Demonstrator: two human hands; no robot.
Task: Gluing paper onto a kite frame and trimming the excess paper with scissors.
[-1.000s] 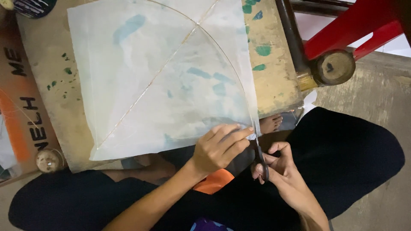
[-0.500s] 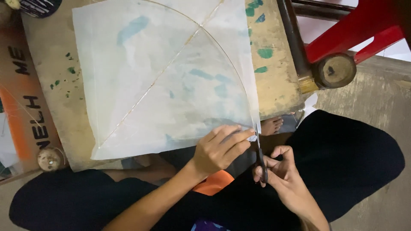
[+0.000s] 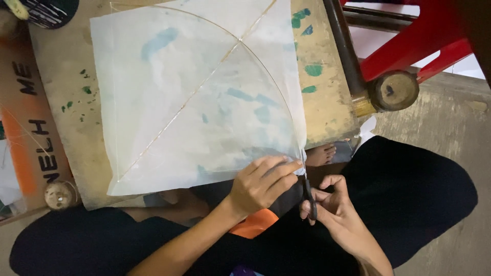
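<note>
The left hand (image 3: 261,185) pinches the translucent white paper kite's (image 3: 197,97) corner, while the right hand (image 3: 335,212) grips dark scissors (image 3: 309,193), blades mostly hidden.

We see only small changes since the earlier pictures. Our view has moved a little, so the white paper kite (image 3: 199,97) and the wooden board (image 3: 66,117) now sit slightly more to the right in the picture than one second ago. The dark round object (image 3: 48,11) at the top left shows more. Both hands have kept their places.
</note>
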